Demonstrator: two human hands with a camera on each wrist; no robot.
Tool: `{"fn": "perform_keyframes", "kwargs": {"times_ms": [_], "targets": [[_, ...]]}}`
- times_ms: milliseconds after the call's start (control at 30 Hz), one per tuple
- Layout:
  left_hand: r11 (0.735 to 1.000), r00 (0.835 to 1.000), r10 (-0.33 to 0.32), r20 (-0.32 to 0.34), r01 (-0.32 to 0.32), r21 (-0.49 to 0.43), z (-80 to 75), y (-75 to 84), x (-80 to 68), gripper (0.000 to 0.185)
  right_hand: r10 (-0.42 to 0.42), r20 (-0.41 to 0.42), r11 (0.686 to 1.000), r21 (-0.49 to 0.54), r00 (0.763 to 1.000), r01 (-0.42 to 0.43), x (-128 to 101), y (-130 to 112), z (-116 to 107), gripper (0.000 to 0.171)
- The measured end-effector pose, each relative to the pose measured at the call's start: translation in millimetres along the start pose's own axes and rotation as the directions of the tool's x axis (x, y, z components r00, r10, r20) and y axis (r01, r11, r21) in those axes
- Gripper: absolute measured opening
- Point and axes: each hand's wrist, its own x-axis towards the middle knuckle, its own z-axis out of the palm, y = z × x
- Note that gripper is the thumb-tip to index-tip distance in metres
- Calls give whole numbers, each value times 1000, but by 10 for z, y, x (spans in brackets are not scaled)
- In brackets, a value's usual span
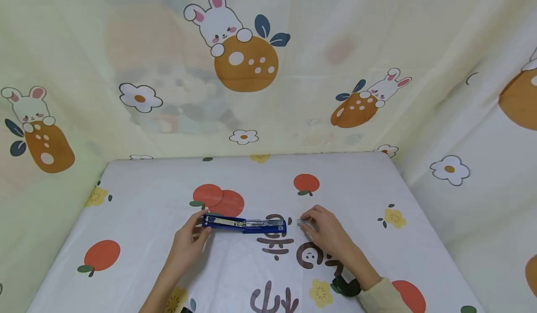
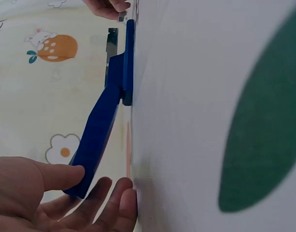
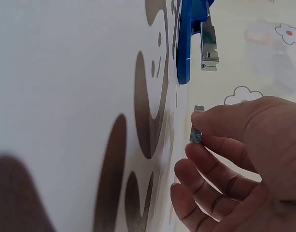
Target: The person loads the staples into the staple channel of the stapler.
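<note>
A blue stapler (image 1: 264,227) lies on the table, its top swung back so the metal staple channel (image 3: 208,46) shows. My left hand (image 1: 189,241) pinches the end of the raised top between thumb and fingers, seen close up in the left wrist view (image 2: 77,183). Just beyond the stapler's other end, my right hand (image 1: 329,231) holds a short strip of staples (image 3: 196,130) between thumb and index finger. The strip is a little apart from the channel's front end, and the other right fingers are loosely bent below it.
A white tablecloth (image 1: 147,252) printed with fruit, flowers and dark lettering covers the table. Behind it and at both sides hangs a pale curtain (image 1: 293,112) with rabbit prints. A dark strap (image 1: 346,286) is around the right wrist.
</note>
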Motion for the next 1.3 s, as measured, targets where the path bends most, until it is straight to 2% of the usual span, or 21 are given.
{"fn": "perform_keyframes", "kwargs": {"times_ms": [467, 700, 1033, 1300], "targets": [[1000, 1000, 9, -3, -8, 5, 11, -44, -1, 49, -38, -8, 999, 7, 999, 38, -23, -41, -28, 20], [1000, 1000, 5, -2, -5, -4, 15, -33, -4, 49, -71, -38, 997, 27, 997, 72, -15, -64, -32, 20], [999, 999, -42, 19, 42, 0, -10, 3, 5, 48, -134, -55, 990, 40, 990, 136, 15, -115, -31, 18], [998, 998, -61, 28, 61, 0, -14, 2, 10, 48, -135, -53, 988, 74, 989, 139, 19, -154, -29, 19]]}}
